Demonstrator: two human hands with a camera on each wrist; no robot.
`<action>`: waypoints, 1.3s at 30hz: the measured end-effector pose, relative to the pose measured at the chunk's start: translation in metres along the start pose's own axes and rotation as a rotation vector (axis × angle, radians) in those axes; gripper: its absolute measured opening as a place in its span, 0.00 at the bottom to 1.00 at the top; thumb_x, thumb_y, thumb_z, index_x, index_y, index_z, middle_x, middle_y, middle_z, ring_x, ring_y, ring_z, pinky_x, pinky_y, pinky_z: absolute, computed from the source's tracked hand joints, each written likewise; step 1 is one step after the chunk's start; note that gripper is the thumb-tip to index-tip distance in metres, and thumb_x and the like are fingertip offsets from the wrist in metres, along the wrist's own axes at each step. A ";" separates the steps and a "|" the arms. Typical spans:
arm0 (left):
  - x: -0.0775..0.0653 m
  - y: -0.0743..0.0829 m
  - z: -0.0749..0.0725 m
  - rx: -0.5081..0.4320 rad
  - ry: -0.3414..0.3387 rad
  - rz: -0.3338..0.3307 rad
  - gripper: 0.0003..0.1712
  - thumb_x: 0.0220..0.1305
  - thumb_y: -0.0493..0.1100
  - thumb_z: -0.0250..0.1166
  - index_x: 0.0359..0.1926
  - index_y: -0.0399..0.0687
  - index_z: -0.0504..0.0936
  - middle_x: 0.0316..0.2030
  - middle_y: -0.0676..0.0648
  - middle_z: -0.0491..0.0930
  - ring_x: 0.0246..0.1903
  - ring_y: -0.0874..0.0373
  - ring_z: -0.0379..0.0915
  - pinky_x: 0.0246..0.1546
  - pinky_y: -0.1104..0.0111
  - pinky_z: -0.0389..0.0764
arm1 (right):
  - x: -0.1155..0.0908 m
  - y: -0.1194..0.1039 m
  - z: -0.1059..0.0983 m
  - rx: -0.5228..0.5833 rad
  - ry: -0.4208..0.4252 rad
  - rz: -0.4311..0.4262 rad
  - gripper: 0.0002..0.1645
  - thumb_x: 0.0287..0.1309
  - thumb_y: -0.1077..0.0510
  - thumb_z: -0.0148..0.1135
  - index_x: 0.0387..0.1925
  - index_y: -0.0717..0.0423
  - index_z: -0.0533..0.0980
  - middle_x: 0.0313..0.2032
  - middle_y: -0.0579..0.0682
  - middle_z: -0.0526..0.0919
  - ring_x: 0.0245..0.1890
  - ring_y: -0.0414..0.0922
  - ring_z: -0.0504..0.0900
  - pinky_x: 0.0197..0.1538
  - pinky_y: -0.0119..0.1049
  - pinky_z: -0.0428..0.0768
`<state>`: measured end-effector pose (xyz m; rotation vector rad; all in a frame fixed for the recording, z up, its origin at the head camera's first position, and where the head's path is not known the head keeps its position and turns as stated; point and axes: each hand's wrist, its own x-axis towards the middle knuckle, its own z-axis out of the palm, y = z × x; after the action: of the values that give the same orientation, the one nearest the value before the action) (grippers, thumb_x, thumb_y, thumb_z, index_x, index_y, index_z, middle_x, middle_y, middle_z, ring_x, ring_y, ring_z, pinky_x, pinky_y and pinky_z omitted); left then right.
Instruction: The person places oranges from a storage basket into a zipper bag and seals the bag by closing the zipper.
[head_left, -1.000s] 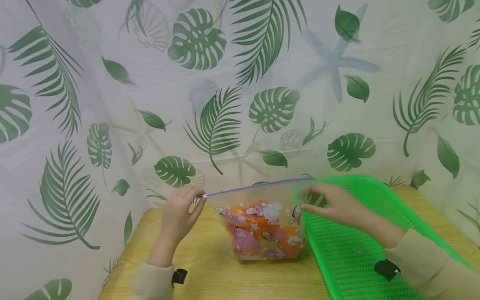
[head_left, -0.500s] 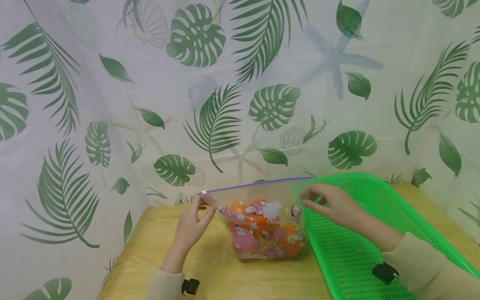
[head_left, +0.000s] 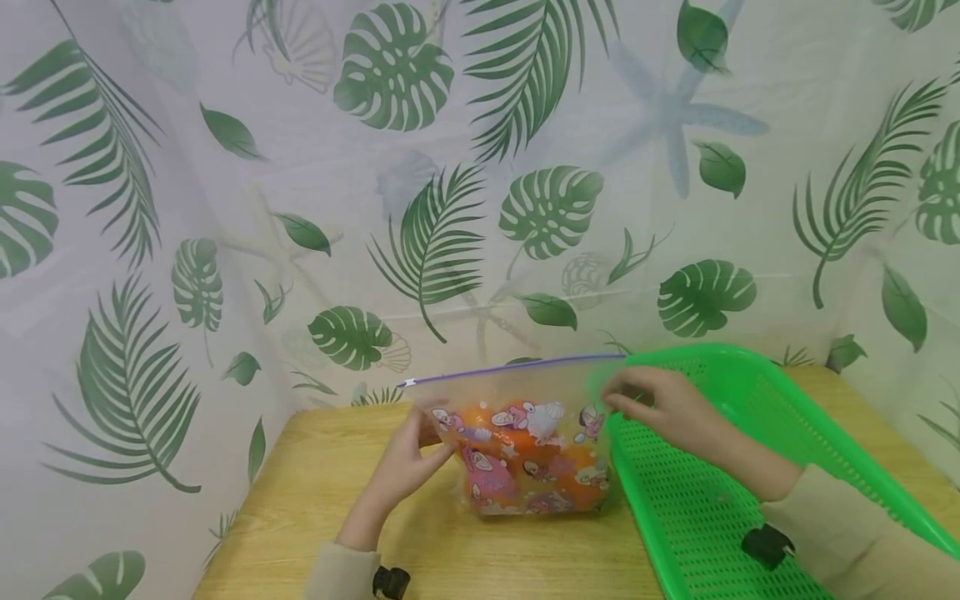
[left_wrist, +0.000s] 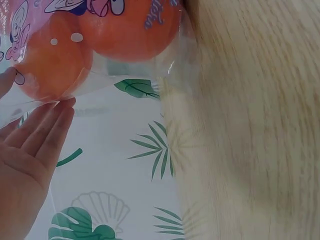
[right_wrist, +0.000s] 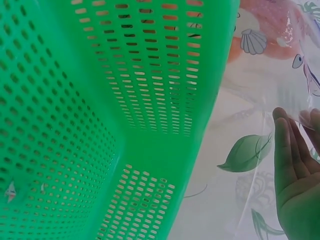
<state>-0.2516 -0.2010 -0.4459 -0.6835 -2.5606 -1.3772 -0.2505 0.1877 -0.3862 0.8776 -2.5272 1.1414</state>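
Observation:
A clear zip bag (head_left: pixel 547 492) with cartoon prints and a purple zip strip (head_left: pixel 510 367) stands upright on the table. Smooth round orange things (left_wrist: pixel 135 35) fill its lower part; their exact kind is hard to tell. The white slider (head_left: pixel 409 382) sits at the strip's left end. My left hand (head_left: pixel 408 462) is at the bag's left side, thumb in front and straight fingers behind, touching the plastic. My right hand (head_left: pixel 667 404) pinches the bag's upper right edge between thumb and fingers.
Close to the bag's right side lies a green perforated plastic basket (head_left: pixel 645 533), under my right forearm. The wooden table (head_left: pixel 315 467) meets a leaf-patterned sheet (head_left: pixel 465 275) at the back and sides.
My left hand has left the slider and moved down and right along the bag's left side. My right hand stays at the upper right edge, and the bag has barely moved.

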 end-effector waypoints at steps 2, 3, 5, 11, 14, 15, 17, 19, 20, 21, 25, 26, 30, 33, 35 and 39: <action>0.000 0.000 0.002 -0.005 0.030 -0.010 0.31 0.72 0.36 0.69 0.70 0.46 0.68 0.52 0.37 0.88 0.53 0.42 0.87 0.57 0.57 0.87 | 0.000 0.001 0.001 0.018 0.007 0.013 0.06 0.71 0.63 0.64 0.44 0.57 0.86 0.36 0.46 0.90 0.34 0.31 0.85 0.39 0.33 0.88; 0.001 0.000 0.002 -0.004 0.045 -0.015 0.29 0.72 0.36 0.69 0.69 0.47 0.70 0.49 0.39 0.89 0.50 0.43 0.88 0.56 0.60 0.88 | 0.001 0.001 0.002 0.023 0.010 0.019 0.06 0.72 0.63 0.64 0.43 0.57 0.86 0.35 0.46 0.90 0.33 0.30 0.84 0.39 0.34 0.88; 0.001 0.001 0.002 -0.002 0.064 -0.027 0.28 0.71 0.36 0.69 0.68 0.48 0.72 0.44 0.42 0.89 0.46 0.46 0.89 0.52 0.64 0.88 | 0.001 0.001 0.003 0.039 0.015 0.022 0.06 0.72 0.63 0.64 0.43 0.57 0.86 0.34 0.46 0.90 0.33 0.30 0.85 0.39 0.34 0.88; 0.002 0.005 0.001 0.017 0.099 -0.022 0.22 0.70 0.35 0.69 0.62 0.47 0.75 0.38 0.45 0.91 0.40 0.53 0.88 0.46 0.71 0.86 | 0.002 -0.001 0.004 0.110 0.016 0.028 0.06 0.72 0.64 0.63 0.42 0.56 0.85 0.35 0.48 0.90 0.33 0.33 0.87 0.40 0.33 0.88; 0.001 0.007 -0.002 0.029 0.108 -0.028 0.18 0.71 0.35 0.68 0.59 0.43 0.76 0.40 0.43 0.91 0.41 0.51 0.89 0.44 0.72 0.86 | 0.002 -0.004 0.003 0.141 0.005 0.049 0.06 0.72 0.64 0.63 0.42 0.57 0.85 0.36 0.49 0.91 0.33 0.33 0.87 0.41 0.33 0.89; 0.000 0.008 -0.004 0.024 0.107 -0.028 0.17 0.72 0.34 0.67 0.59 0.42 0.76 0.41 0.41 0.91 0.41 0.51 0.89 0.44 0.71 0.86 | 0.002 -0.006 0.003 0.149 0.002 0.058 0.06 0.72 0.64 0.63 0.43 0.58 0.85 0.36 0.49 0.91 0.33 0.32 0.86 0.41 0.33 0.89; -0.001 0.010 -0.007 0.006 0.105 -0.021 0.15 0.74 0.33 0.65 0.58 0.40 0.76 0.41 0.39 0.91 0.39 0.51 0.90 0.42 0.71 0.88 | 0.003 -0.009 0.002 0.172 -0.008 0.073 0.06 0.72 0.64 0.63 0.43 0.59 0.85 0.36 0.50 0.91 0.33 0.32 0.86 0.40 0.33 0.88; -0.002 0.012 -0.011 -0.019 0.100 -0.018 0.12 0.76 0.32 0.62 0.57 0.40 0.77 0.41 0.36 0.90 0.36 0.53 0.90 0.39 0.69 0.89 | 0.003 -0.012 0.001 0.192 -0.018 0.091 0.06 0.73 0.63 0.63 0.43 0.60 0.85 0.35 0.51 0.91 0.32 0.33 0.86 0.40 0.33 0.89; -0.003 0.013 -0.013 -0.031 0.094 -0.014 0.11 0.76 0.32 0.61 0.57 0.40 0.77 0.41 0.35 0.90 0.34 0.55 0.90 0.37 0.68 0.89 | 0.004 -0.013 0.001 0.199 -0.025 0.101 0.07 0.73 0.63 0.63 0.43 0.60 0.85 0.35 0.51 0.91 0.32 0.33 0.86 0.40 0.33 0.88; -0.003 0.014 -0.014 -0.040 0.085 -0.014 0.11 0.77 0.33 0.60 0.57 0.40 0.76 0.40 0.34 0.90 0.33 0.56 0.89 0.35 0.66 0.90 | 0.004 -0.014 0.001 0.204 -0.034 0.113 0.07 0.73 0.62 0.63 0.43 0.61 0.85 0.34 0.51 0.90 0.32 0.34 0.86 0.40 0.34 0.89; -0.007 0.017 -0.018 -0.054 0.024 -0.037 0.10 0.79 0.35 0.58 0.57 0.38 0.75 0.41 0.31 0.90 0.30 0.60 0.89 0.31 0.66 0.90 | 0.003 -0.016 0.003 0.239 -0.080 0.170 0.09 0.73 0.61 0.63 0.45 0.64 0.84 0.34 0.52 0.90 0.31 0.36 0.87 0.40 0.33 0.89; -0.008 0.017 -0.019 -0.057 0.007 -0.048 0.10 0.80 0.35 0.57 0.57 0.37 0.75 0.42 0.31 0.90 0.30 0.60 0.89 0.31 0.65 0.90 | 0.003 -0.016 0.004 0.248 -0.092 0.184 0.10 0.74 0.61 0.62 0.45 0.65 0.84 0.33 0.52 0.90 0.31 0.37 0.87 0.40 0.33 0.89; -0.013 0.017 -0.021 -0.082 -0.053 -0.113 0.08 0.82 0.38 0.55 0.53 0.37 0.74 0.42 0.30 0.90 0.29 0.58 0.88 0.29 0.67 0.89 | 0.001 -0.015 0.010 0.299 -0.142 0.228 0.12 0.74 0.60 0.62 0.47 0.68 0.82 0.33 0.53 0.89 0.31 0.38 0.86 0.40 0.34 0.89; -0.016 0.016 -0.021 -0.096 -0.087 -0.148 0.08 0.82 0.39 0.55 0.50 0.36 0.74 0.40 0.29 0.90 0.28 0.58 0.88 0.28 0.65 0.89 | 0.000 -0.013 0.015 0.328 -0.179 0.246 0.14 0.75 0.60 0.61 0.49 0.70 0.82 0.33 0.53 0.88 0.31 0.38 0.86 0.41 0.36 0.90; -0.017 0.014 -0.022 -0.109 -0.105 -0.160 0.09 0.82 0.39 0.55 0.51 0.36 0.74 0.40 0.29 0.89 0.27 0.59 0.88 0.28 0.64 0.89 | -0.001 -0.011 0.018 0.331 -0.194 0.246 0.14 0.75 0.61 0.61 0.49 0.71 0.81 0.33 0.54 0.88 0.31 0.38 0.86 0.41 0.37 0.90; -0.018 0.012 -0.021 -0.124 -0.125 -0.178 0.10 0.83 0.41 0.54 0.51 0.35 0.74 0.39 0.30 0.89 0.25 0.60 0.87 0.27 0.64 0.89 | -0.001 -0.008 0.021 0.328 -0.201 0.254 0.14 0.75 0.61 0.60 0.48 0.71 0.81 0.33 0.54 0.89 0.31 0.39 0.86 0.40 0.37 0.90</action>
<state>-0.2317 -0.2190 -0.4314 -0.5895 -2.7081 -1.6082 -0.2444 0.1683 -0.3956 0.7927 -2.7190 1.6605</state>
